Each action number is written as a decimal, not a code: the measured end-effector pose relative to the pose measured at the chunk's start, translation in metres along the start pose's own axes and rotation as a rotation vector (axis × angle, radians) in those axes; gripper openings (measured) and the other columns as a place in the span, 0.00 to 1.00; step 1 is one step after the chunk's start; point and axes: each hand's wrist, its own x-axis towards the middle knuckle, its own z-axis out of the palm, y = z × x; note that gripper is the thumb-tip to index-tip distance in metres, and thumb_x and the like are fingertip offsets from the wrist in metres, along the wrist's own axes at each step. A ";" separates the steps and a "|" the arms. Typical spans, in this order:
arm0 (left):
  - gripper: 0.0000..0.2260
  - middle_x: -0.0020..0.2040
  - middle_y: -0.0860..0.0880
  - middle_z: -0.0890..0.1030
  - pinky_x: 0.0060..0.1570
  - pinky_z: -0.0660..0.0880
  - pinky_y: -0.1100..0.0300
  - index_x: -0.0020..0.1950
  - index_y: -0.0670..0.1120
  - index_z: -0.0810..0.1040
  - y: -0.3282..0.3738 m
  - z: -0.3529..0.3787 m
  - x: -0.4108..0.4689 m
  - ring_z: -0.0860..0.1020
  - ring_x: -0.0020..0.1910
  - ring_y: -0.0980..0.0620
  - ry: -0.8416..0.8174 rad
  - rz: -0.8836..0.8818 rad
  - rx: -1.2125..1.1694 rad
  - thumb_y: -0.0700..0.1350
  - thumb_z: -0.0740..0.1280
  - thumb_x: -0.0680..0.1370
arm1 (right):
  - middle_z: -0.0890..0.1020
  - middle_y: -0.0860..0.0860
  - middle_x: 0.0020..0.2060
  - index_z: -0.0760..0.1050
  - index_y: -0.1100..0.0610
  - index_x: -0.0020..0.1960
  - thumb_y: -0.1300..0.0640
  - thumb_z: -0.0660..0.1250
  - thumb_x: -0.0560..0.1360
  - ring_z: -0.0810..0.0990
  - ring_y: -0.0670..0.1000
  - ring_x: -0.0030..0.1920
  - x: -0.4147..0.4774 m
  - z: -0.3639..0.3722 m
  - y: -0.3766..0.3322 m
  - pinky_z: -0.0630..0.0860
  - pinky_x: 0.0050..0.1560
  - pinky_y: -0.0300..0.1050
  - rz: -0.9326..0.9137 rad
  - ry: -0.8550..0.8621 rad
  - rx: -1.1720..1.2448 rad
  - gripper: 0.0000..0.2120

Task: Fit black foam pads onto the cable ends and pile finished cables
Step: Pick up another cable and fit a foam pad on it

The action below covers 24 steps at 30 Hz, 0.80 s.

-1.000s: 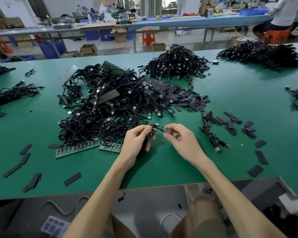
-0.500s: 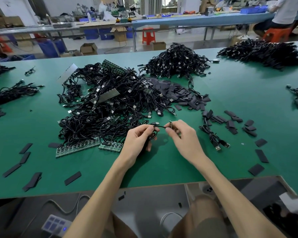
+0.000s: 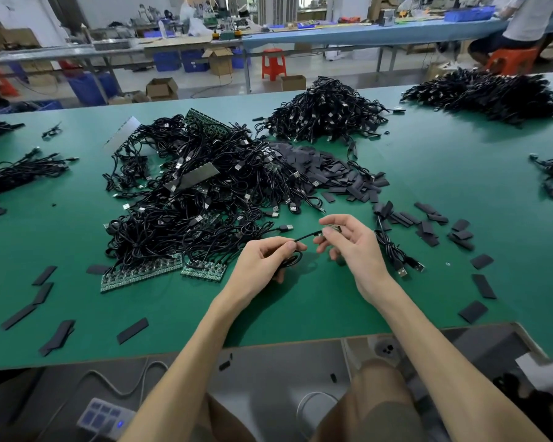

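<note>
1: both hands pinching what?
2: left hand (image 3: 262, 260) pinches the cable (image 3: 304, 237); right hand (image 3: 355, 247) pinches the cable end (image 3: 332, 229), lifted higher above the table (image 3: 300, 307) since 0.5 s ago. judged bare; foam pads (image 3: 428, 224) next.

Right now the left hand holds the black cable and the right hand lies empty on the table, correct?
No. The right hand pinches the black cable by its end; the left hand does hold it. The head view shows this.

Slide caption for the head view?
Left hand holds a black cable, right hand pinches its end above the green table beside a cable heap.
</note>
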 end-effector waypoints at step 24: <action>0.19 0.35 0.50 0.81 0.34 0.74 0.57 0.42 0.42 0.80 0.029 0.008 0.029 0.80 0.29 0.48 -0.239 -0.070 0.171 0.53 0.62 0.85 | 0.84 0.53 0.36 0.79 0.56 0.58 0.61 0.66 0.82 0.77 0.49 0.31 0.003 -0.004 0.002 0.70 0.35 0.37 0.012 -0.210 -0.041 0.07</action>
